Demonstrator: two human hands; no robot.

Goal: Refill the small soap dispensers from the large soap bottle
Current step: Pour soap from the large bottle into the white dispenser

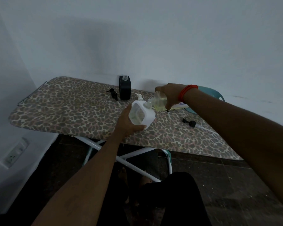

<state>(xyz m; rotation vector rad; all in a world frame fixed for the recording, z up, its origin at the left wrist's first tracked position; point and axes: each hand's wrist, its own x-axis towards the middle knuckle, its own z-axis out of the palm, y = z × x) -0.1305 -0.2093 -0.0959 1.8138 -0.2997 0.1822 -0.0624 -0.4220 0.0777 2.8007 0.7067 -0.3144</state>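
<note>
Head view, centre: fingers of left hand [127,123] around white square soap dispenser [142,116], of right hand [171,95] around tilted clear yellow-soap bottle [160,101].

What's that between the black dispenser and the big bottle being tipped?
A small white pump top sits on the ironing board between the black dispenser and the big bottle, seen in the head view.

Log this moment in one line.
pouring; left hand grips white square plastic dispenser; right hand tips clear large soap bottle into it; black square dispenser uncapped
</note>
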